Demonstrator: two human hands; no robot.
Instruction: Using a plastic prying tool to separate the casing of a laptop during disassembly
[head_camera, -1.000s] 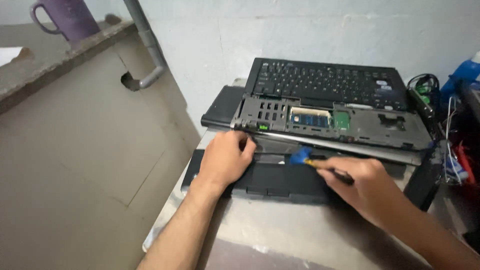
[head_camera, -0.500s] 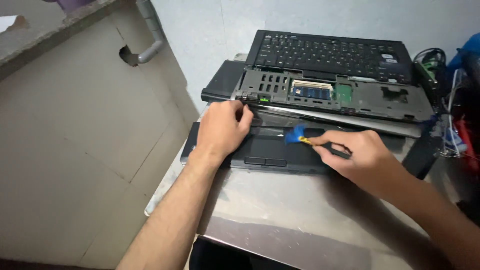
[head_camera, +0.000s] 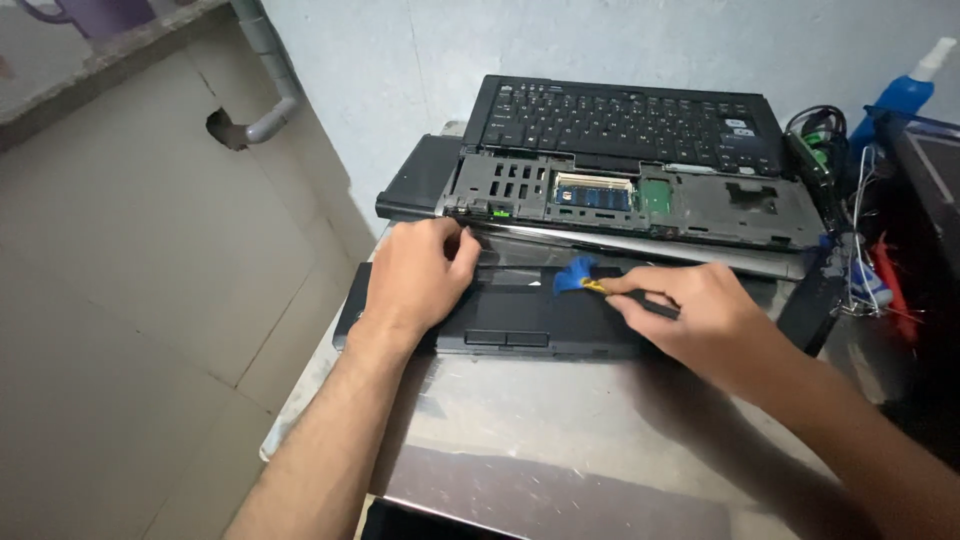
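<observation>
The black plastic laptop palmrest panel (head_camera: 520, 315), with its touchpad and two buttons facing up, lies flat on the grey metal table (head_camera: 560, 430), just in front of the opened laptop base. The left hand (head_camera: 415, 275) rests on the panel's left end, palm down, fingers curled, their tips pinching at the panel's rear edge where it meets the base. The right hand (head_camera: 700, 310) is closed around a thin black-handled tool with a blue, yellow-collared tip (head_camera: 578, 277); the tip lies against the panel's rear edge at about the middle, at 9 o'clock from the right hand's knuckles.

At 12 o'clock from the panel sits the stripped dark grey laptop base (head_camera: 620, 205), its top cover off so that the inner frame, a blue memory module (head_camera: 592, 193) and a green circuit board patch (head_camera: 655, 196) show. A silver strip runs along the base's front edge, touching the panel's rear. Beyond the base, further toward 12 o'clock, the black detached keyboard (head_camera: 625, 120) leans tilted against the pale blue wall (head_camera: 400, 70).

At 3 o'clock from the base lies a tangle of cables and small parts, with a blue spray bottle (head_camera: 905, 95) standing at about 2 o'clock. At 10 o'clock, well apart, a grey pipe (head_camera: 265, 75) bends into a hole in the tiled wall.
</observation>
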